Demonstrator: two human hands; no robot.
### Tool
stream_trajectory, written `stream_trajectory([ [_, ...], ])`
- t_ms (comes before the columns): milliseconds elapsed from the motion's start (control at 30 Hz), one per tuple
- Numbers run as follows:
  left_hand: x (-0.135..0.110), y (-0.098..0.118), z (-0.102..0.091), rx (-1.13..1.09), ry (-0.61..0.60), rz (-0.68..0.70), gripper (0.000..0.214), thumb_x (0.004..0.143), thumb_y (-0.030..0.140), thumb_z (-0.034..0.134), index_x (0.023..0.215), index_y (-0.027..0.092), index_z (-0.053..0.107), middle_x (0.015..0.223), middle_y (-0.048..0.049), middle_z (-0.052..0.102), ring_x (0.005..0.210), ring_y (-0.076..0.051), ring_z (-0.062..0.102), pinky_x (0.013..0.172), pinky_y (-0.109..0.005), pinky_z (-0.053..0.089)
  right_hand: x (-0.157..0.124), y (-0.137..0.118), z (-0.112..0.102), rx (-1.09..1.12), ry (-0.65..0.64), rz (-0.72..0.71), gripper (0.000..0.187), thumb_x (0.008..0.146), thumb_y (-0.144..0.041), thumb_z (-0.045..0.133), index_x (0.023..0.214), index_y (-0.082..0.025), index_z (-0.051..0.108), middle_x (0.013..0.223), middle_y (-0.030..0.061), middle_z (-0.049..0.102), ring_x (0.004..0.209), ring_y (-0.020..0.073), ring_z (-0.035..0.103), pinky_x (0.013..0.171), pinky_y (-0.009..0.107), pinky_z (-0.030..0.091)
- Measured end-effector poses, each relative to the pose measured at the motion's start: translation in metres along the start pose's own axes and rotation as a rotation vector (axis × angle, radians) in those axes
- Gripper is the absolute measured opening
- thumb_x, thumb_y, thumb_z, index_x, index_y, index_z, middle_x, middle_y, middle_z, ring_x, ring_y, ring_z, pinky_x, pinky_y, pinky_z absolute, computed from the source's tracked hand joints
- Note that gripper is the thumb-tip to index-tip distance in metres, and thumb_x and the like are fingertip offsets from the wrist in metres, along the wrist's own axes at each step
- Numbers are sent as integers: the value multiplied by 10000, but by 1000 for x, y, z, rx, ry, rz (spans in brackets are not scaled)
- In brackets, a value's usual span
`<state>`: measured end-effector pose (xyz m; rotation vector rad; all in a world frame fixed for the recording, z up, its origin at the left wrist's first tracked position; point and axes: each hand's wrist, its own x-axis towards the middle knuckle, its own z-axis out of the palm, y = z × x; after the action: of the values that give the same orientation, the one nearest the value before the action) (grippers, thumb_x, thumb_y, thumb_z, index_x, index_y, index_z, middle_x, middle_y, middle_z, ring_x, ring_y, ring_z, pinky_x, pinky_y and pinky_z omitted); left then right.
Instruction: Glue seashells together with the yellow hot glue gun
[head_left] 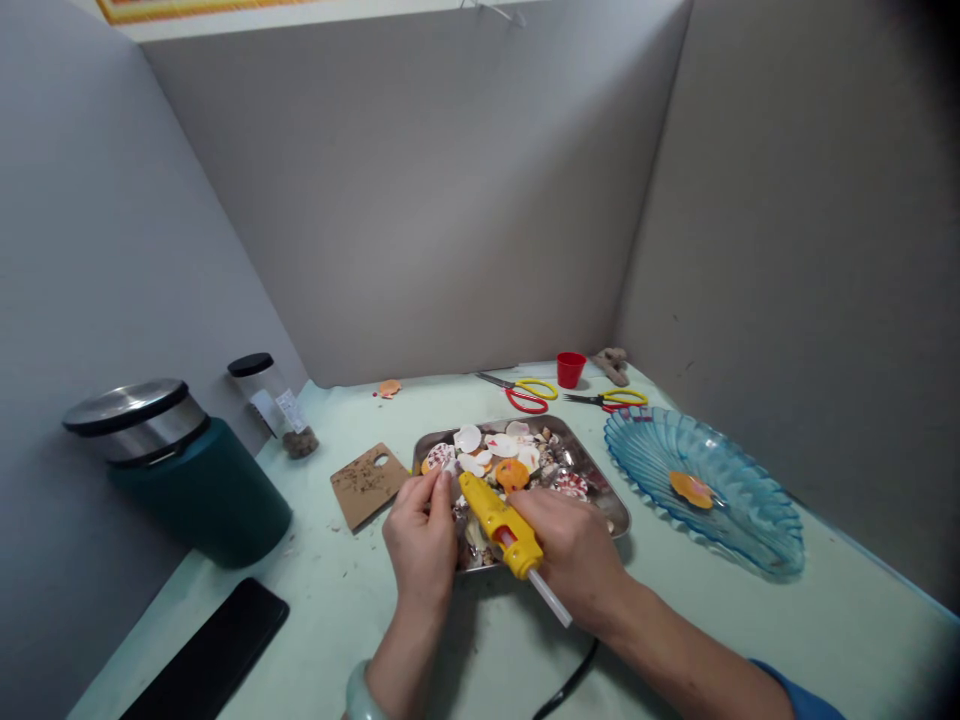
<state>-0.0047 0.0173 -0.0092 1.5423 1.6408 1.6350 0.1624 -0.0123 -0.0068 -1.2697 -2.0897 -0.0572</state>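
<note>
My right hand (574, 545) is wrapped round a yellow hot glue gun (491, 510), with a clear glue stick (550, 598) poking out of its back end. Its nozzle points away from me, close to my left fingertips. My left hand (422, 535) is pinched closed at the left edge of the tray; a white shell-like piece with dark red specks (440, 456) shows just beyond the fingertips, and I cannot tell whether it is held. Both hands are over a metal tray (611, 500) filled with shells and white, orange and red-speckled pieces.
On the right lies a blue glass dish (750, 500) with an orange piece (691, 490) in it. Two scissors (525, 390), a red cup (570, 370) and a small brown board (367, 487) surround the tray. At left are a green flask (199, 490), a jar (276, 405) and a phone (214, 650).
</note>
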Motion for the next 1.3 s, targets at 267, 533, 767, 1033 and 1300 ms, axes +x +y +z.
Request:
stream_trajectory([
  [267,1,2,0,-37,-8,-4,354,823,461,604,879,157,777,807,-80,695,705,-202,643,600,-282,514,0,0,0,-33,33,-9,190,884,-264,536,702,-208,534,647,2,598,585,158,536,555,275,292],
  [533,1,1,0,-7,-31,2,342,832,446,586,842,158,771,772,-66,672,690,-199,642,609,-287,501,1,0,1,-95,-15,15,191,893,-294,565,727,-200,561,673,9,622,607,171,569,575,289,303],
  [767,1,1,0,-15,-16,15,350,817,470,605,816,162,771,744,-62,676,652,-189,627,583,-277,496,0,0,2,-99,-2,11,213,911,-304,548,723,-204,555,675,10,628,607,169,572,579,294,308],
  [1033,1,0,0,-11,-30,5,336,829,461,598,796,171,765,746,-53,668,640,-179,619,583,-271,483,1,0,2,-107,8,5,207,896,-306,569,719,-200,561,657,8,622,599,166,564,578,292,297],
  [1300,0,1,0,-3,-32,3,333,833,454,591,788,170,758,709,-39,636,637,-180,608,586,-272,469,0,0,3,-100,-18,18,194,887,-292,580,719,-196,558,668,12,625,609,170,560,580,288,293],
])
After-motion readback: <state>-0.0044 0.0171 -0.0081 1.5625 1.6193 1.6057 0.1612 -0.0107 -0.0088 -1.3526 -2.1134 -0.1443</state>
